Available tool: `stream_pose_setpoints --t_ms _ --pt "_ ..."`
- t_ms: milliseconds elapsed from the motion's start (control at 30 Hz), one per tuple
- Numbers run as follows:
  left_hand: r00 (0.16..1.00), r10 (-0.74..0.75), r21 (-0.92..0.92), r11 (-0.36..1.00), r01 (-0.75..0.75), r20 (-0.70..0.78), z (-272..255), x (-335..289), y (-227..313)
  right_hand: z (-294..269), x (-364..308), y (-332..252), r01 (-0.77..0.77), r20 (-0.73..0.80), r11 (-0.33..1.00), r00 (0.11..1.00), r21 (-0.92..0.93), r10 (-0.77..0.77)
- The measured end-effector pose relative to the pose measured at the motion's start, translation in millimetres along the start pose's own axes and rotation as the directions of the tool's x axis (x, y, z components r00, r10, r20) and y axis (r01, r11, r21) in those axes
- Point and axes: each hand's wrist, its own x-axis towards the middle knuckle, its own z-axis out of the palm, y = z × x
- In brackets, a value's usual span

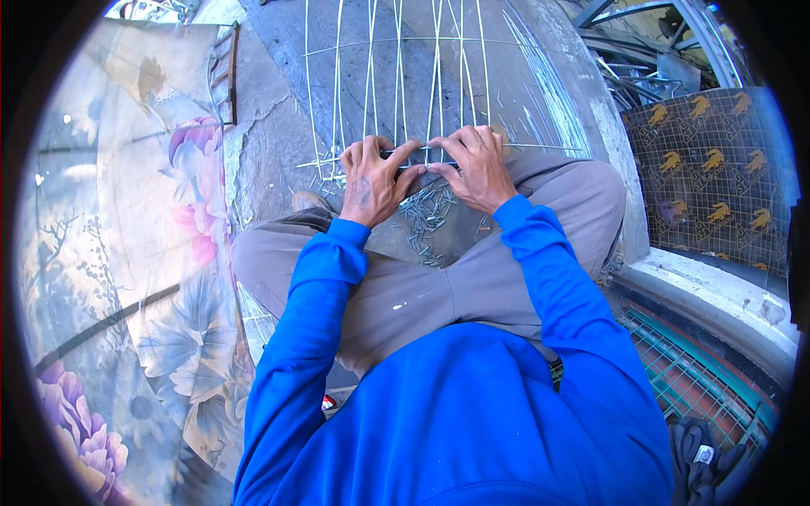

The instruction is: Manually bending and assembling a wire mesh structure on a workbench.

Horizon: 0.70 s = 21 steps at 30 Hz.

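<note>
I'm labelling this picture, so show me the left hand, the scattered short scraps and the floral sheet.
Left hand (372, 181): head view, back of the hand.
Short scraps (429, 221): head view, middle of the scatter.
Floral sheet (139, 253): head view, pale area near its middle.

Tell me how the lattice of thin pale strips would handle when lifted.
The lattice is probably light, being thin strips with wide gaps. It would likely flex, since the strips are long and slender. Strip ends jutting beside the left hand might snag.
</note>
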Motion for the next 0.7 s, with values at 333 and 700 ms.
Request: stream_pose_setpoints --t_ms 333,700 --pt "1.000 -0.025 -0.022 0.999 0.025 0.016 0.6 -3.4 0.1 -5.7 -2.9 -2.2 0.016 -0.008 1.000 1.000 0.014 -0.016" --pt "1.000 0.005 -0.052 0.999 -0.004 0.028 -10.9 6.1 3.8 -64.4 -15.6 11.9 -0.150 0.024 0.988 0.988 -0.027 0.150"
